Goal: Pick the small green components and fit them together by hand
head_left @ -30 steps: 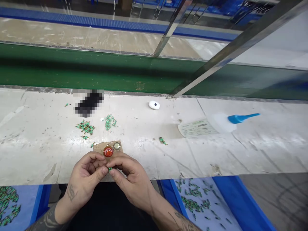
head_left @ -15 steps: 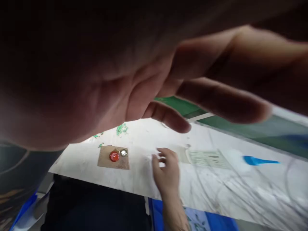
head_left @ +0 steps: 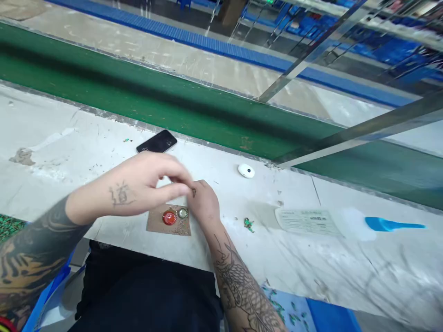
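My left hand (head_left: 148,184) reaches in from the left, thumb and forefinger brought together beside the fingers of my right hand (head_left: 205,205). A tiny dark speck shows where the fingertips meet, too small to name. The right hand's fingers are curled and partly hidden behind the left. Below them, on a brown cardboard piece (head_left: 155,224), sit a shiny red round thing (head_left: 169,217) and a small round metal-rimmed cup (head_left: 182,212), with tiny grains around. A small green-and-gold piece (head_left: 248,224) lies on the white table to the right of my right hand.
Behind my left hand lies a black phone (head_left: 161,140). A white oval gadget (head_left: 246,171), a printed slip (head_left: 308,222) and a blue scoop-like tool (head_left: 391,224) are farther right. A green ledge (head_left: 207,106) with metal struts (head_left: 321,140) borders the table's back.
My left hand, close before the camera earlier, has come down to the table and met the right hand. The right hand has moved left and forward. The view has tilted up.
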`<state>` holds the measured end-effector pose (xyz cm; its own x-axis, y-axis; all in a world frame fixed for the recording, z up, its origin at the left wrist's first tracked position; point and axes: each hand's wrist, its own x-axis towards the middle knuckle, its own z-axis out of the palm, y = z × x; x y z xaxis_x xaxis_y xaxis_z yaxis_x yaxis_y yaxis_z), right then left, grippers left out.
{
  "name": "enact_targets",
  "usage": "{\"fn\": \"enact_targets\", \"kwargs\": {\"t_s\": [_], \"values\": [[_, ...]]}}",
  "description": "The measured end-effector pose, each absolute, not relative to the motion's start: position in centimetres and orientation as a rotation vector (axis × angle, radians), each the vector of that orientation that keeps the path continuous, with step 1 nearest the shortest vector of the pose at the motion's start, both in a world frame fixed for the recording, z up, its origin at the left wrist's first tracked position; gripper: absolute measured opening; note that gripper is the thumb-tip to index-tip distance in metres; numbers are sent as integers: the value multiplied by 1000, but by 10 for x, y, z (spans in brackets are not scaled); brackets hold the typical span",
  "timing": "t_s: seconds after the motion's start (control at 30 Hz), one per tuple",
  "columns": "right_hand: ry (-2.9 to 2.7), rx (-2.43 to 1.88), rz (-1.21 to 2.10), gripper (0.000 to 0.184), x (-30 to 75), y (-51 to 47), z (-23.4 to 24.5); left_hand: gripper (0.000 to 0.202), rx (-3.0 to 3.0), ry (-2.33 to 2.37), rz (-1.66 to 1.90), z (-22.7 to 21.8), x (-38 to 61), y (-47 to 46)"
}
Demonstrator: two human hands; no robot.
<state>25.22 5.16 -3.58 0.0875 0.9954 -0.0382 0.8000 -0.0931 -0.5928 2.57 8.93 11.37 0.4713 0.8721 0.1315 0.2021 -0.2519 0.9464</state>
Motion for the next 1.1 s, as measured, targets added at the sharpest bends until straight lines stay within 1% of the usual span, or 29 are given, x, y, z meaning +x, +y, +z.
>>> {"fn": "enact_targets", "kwargs": {"t_s": [0.03, 0.1, 0.2, 0.27, 0.33, 0.43, 0.5, 0.53, 0.6, 0.7, 0.77, 0.87, 0.93, 1.1], "values": [[-1766, -1977, 603, 14, 250, 54, -36, 2, 1868, 905, 782, 105, 22, 91], [-1754, -2003, 589, 19, 247, 57, -34, 11, 1996, 1015, 735, 79, 14, 89], [-1741, -1962, 639, 17, 242, 49, -21, 14, 1925, 1136, 771, 43, 5, 68], [-1746, -1875, 714, 13, 236, 33, -6, 15, 1800, 1157, 796, 28, 5, 47], [-1735, -1688, 855, 11, 227, 11, 9, 17, 1589, 1131, 797, 22, 12, 27], [-1485, -1205, 1228, 10, 210, -19, 23, 25, 1257, 975, 785, 20, 27, 3], [-1328, -1063, 1384, 9, 201, -31, 24, 27, 1110, 901, 776, 18, 34, -6], [-1295, -1058, 1405, 9, 198, -35, 23, 27, 1051, 886, 774, 17, 37, -9], [-1345, -1114, 1315, 8, 195, -39, 20, 28, 938, 875, 764, 13, 38, -13], [-1545, -1198, 1031, 7, 198, -40, 20, 30, 837, 832, 710, 9, 37, -15], [-1653, -1198, 875, 12, 200, -40, 23, 31, 870, 830, 678, 9, 35, -15], [-1735, -1197, 735, 18, 202, -40, 28, 33, 1036, 893, 674, 11, 33, -16], [-1740, -1212, 724, 20, 203, -41, 29, 34, 1137, 928, 675, 12, 32, -16], [-1609, -1252, 925, 16, 204, -43, 24, 29, 1236, 915, 655, 12, 30, -16]]}}
